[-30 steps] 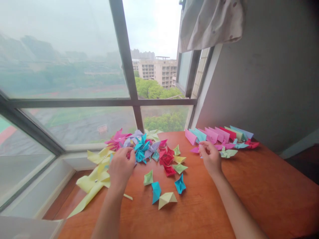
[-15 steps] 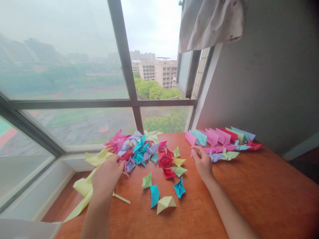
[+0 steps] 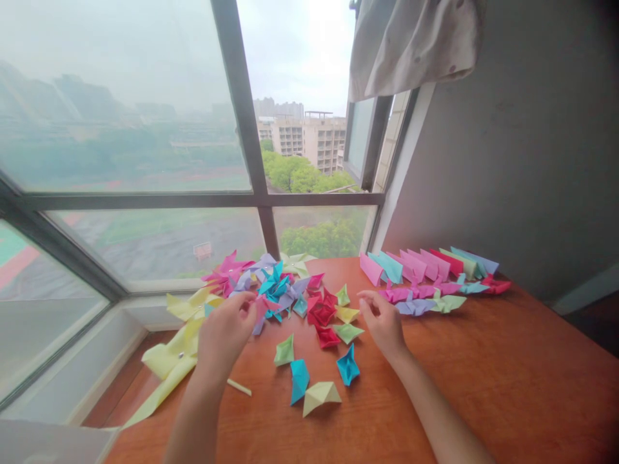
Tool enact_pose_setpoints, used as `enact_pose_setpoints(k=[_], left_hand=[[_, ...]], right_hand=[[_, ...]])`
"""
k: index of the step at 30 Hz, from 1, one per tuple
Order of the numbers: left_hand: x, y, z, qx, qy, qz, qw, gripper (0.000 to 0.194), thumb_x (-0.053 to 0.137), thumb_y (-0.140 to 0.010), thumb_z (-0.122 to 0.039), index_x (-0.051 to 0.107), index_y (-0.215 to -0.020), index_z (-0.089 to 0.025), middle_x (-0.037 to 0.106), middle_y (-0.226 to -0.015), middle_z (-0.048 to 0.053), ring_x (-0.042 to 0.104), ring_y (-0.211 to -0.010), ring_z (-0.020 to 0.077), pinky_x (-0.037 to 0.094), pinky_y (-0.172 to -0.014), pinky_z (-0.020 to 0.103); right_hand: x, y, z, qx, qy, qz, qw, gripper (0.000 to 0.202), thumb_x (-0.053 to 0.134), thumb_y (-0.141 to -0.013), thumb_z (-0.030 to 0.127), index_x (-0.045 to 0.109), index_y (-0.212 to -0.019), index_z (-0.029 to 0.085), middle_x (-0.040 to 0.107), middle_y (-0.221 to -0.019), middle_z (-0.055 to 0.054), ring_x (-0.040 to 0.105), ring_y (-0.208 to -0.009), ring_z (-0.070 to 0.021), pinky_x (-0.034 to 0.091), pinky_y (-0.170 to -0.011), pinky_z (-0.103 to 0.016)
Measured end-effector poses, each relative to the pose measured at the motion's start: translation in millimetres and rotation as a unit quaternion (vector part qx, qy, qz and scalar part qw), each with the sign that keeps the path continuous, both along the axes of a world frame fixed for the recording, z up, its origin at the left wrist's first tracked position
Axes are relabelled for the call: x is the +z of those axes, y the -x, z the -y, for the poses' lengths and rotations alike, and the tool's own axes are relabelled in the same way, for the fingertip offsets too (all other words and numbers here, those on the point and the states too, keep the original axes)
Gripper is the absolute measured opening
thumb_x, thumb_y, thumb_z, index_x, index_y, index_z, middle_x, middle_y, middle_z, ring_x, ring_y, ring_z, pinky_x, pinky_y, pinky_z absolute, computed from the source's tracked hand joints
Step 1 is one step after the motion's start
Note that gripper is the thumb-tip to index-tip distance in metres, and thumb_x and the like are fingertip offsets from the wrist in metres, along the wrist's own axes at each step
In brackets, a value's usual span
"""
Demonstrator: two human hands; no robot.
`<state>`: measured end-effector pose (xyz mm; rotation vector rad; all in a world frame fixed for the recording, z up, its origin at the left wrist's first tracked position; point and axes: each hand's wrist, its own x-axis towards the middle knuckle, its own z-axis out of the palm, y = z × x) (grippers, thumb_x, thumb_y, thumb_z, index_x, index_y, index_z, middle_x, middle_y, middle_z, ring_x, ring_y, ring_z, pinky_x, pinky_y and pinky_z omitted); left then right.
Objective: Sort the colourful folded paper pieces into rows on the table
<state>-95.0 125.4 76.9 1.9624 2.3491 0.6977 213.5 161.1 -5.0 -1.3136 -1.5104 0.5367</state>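
My left hand (image 3: 229,332) is closed, its fingertips pinching a small pink folded paper piece (image 3: 267,305) in front of the heap of folded papers. The hand hides part of that piece. My right hand (image 3: 384,322) hovers with loosely curved fingers and a gap at the thumb, nothing visible in it. Close to its fingertips lie a yellow paper boat (image 3: 347,314) and a green one (image 3: 348,332). To its right is a row of folded paper birds, with a purple one (image 3: 416,305) nearest. Red paper boats (image 3: 323,309) lie between my hands.
Yellow pinwheels (image 3: 169,354) and a rolled paper stick (image 3: 240,387) are at left. Blue pinwheels (image 3: 273,283) top the heap. Loose boats, including a blue one (image 3: 348,365), lie nearer me. Upright paper planes (image 3: 411,264) line the back right. A window (image 3: 261,200) borders the table (image 3: 483,374).
My left hand has moved right, bringing the pink piece up from the heap's left edge. My right hand has shifted left, away from the paper birds.
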Motion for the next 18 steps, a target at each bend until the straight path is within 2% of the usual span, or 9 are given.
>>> enact_pose_setpoints(k=[4, 7, 9, 13, 18], left_hand=[[-11.0, -22, -2, -0.105, -0.06, 0.138, 0.983, 0.021, 0.055, -0.085, -0.037, 0.07, -0.092, -0.023, 0.071, -0.075, 0.0, 0.064, -0.066, 0.0183, 0.044, -0.061, 0.025], [-16.3, -40, -2, -0.172, -0.058, 0.258, 0.949, 0.019, 0.057, -0.085, -0.034, 0.07, -0.093, -0.021, 0.073, -0.081, 0.001, 0.064, -0.067, 0.0166, 0.046, -0.06, 0.023], [-17.6, -52, 1, -0.199, -0.055, 0.305, 0.93, 0.019, 0.058, -0.085, -0.031, 0.07, -0.095, -0.02, 0.073, -0.084, 0.003, 0.064, -0.069, 0.0166, 0.046, -0.059, 0.023], [-17.3, -69, 6, -0.243, -0.079, 0.294, 0.921, 0.018, 0.058, -0.084, -0.022, 0.071, -0.095, -0.021, 0.074, -0.087, 0.005, 0.063, -0.068, 0.0164, 0.048, -0.06, 0.025], [-13.6, -82, 11, -0.349, -0.108, 0.249, 0.897, 0.022, 0.053, -0.088, -0.015, 0.073, -0.087, -0.024, 0.074, -0.09, 0.007, 0.064, -0.086, 0.0204, 0.051, -0.079, 0.032]], right_hand=[[6.2, 9, 7, 0.051, 0.019, -0.018, 0.998, 0.027, 0.052, -0.089, 0.041, 0.068, -0.096, 0.021, 0.069, -0.075, -0.003, 0.063, -0.065, -0.0183, 0.049, -0.063, -0.028], [12.4, 15, 14, 0.099, 0.039, -0.04, 0.994, 0.026, 0.053, -0.089, 0.042, 0.067, -0.096, 0.021, 0.067, -0.072, -0.002, 0.062, -0.064, -0.0178, 0.048, -0.059, -0.027], [16.7, 18, 17, 0.132, 0.056, -0.059, 0.988, 0.027, 0.054, -0.089, 0.043, 0.067, -0.098, 0.02, 0.067, -0.073, -0.001, 0.062, -0.065, -0.0171, 0.048, -0.059, -0.026], [22.6, 20, 22, 0.201, 0.107, -0.112, 0.967, 0.032, 0.054, -0.09, 0.045, 0.065, -0.106, 0.019, 0.066, -0.072, -0.001, 0.06, -0.065, -0.0156, 0.047, -0.059, -0.025], [21.4, 21, 23, 0.271, 0.135, -0.177, 0.937, 0.04, 0.047, -0.094, 0.05, 0.065, -0.105, 0.017, 0.058, -0.062, 0.002, 0.048, -0.054, -0.0112, 0.038, -0.053, -0.023]])
